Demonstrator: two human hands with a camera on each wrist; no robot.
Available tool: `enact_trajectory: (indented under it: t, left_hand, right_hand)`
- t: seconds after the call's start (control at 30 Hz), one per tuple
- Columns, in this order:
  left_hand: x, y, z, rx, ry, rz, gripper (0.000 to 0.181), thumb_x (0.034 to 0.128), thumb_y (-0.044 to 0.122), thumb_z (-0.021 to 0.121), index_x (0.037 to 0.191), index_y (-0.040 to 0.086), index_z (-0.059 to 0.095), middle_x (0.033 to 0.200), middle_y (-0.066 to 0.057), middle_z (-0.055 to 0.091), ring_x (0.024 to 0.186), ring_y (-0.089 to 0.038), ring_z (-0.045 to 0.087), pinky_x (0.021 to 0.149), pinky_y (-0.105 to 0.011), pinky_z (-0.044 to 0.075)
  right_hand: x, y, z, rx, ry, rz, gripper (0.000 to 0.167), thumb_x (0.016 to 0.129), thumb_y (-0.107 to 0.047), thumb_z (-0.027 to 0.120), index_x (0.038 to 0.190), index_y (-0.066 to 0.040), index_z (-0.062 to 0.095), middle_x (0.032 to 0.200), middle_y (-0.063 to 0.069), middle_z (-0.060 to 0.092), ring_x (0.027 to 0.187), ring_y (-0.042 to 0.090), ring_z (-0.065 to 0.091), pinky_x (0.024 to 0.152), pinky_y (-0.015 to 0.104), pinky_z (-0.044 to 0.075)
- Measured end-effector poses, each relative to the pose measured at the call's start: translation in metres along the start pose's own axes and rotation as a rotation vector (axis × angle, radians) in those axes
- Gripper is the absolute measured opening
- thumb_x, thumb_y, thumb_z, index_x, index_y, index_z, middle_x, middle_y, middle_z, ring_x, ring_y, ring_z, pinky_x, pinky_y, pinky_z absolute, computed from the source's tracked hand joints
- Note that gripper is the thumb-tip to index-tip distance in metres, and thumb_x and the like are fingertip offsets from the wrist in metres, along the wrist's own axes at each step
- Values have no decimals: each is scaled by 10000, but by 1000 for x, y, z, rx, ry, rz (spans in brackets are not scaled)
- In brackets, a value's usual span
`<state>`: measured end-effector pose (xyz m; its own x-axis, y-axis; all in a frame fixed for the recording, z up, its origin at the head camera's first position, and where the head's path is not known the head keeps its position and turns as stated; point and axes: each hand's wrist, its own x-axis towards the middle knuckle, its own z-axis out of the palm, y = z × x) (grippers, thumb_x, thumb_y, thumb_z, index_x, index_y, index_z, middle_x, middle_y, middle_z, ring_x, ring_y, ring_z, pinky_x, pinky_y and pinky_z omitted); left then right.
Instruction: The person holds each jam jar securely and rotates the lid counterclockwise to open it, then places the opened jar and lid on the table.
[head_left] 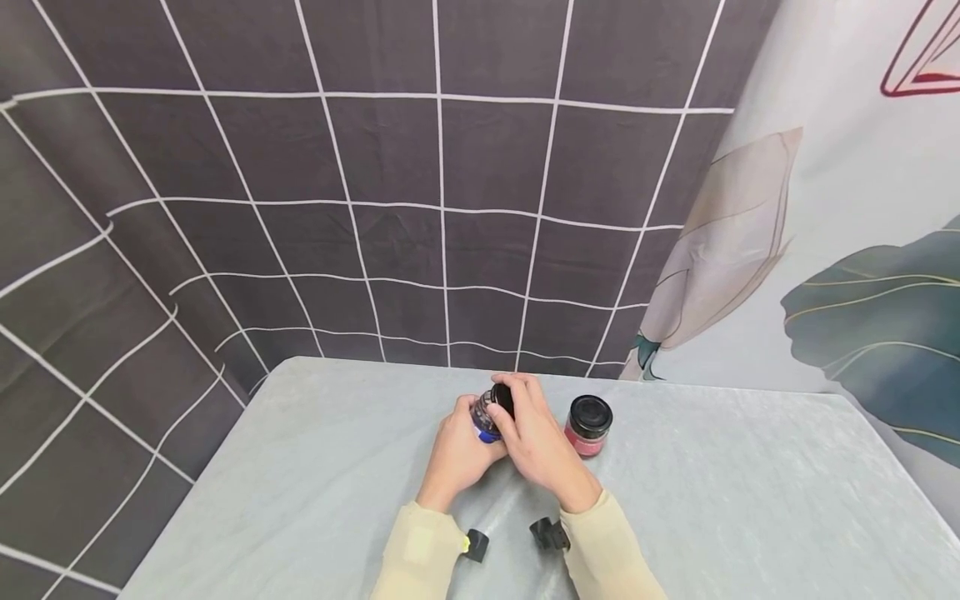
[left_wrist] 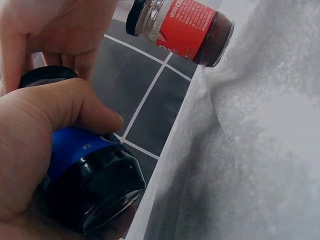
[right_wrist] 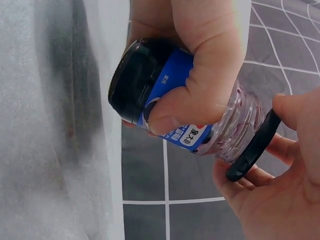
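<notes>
L hand (head_left: 459, 454) has its grip closed snugly round a blue-labelled jar (right_wrist: 172, 82), thumb laid across the label & fingers curled about the body; no gap b/w grip & glass. R hand (head_left: 540, 433) has its grip on the jar's blk lid (right_wrist: 255, 147), thumb on one side of the rim, fingers on the other, spread abt as wide as the lid. Jar's at the mid of the table's far half, tilted, lid end toward the R hand, dark base toward the L palm; can't tell if base touches the table (head_left: 720, 492). Lid sits at the jar's mouth; can't tell whether it's loose or seated. Clear ribbed neck shows b/w label & lid, w/ dark reddish bits on the glass; label has white print. Red-labelled jar (head_left: 587, 429) stands upright on the table just to the R of the R hand, blk lid on, dark contents showing below its label in the L wrist view. Both arms come in from the near side in cream sleeves (head_left: 420, 554), w/ a small blk device (head_left: 476, 546) at each wrist. Table has a pale grey cover; behind it hangs a dark grey backdrop (head_left: 375, 158) w/ white grid lines, plus a pale leaf-print cloth (head_left: 855, 200) at R.
</notes>
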<state>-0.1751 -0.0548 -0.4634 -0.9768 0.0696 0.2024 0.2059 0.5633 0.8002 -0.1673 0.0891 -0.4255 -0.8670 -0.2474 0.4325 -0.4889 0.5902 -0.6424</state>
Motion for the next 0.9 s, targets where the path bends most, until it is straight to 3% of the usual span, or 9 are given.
enact_trajectory:
  t: [0.4, 0.9]
  left_hand:
    - [2, 1, -3, -18, -17, -34, 656, 739, 300, 849, 1240, 18, 533, 1056, -111, 674, 888, -197, 639, 787, -393, 523]
    - [2, -1, -3, -31, 4, -37, 645, 707, 224, 857, 1231, 18, 542, 1070, -133, 680, 913, -219, 644, 817, -410, 527]
  right_hand:
    - [3, 1, -1, -23, 62, -54, 390, 1002, -216, 623, 1344, -51, 531, 1327, 153, 489, 1185, 289, 577, 992, 468, 480]
    - [2, 4, 0, -15, 41, -47, 409, 1003, -190, 618, 1365, -40, 501, 1317, 158, 480, 1227, 279, 540, 1029, 459, 454]
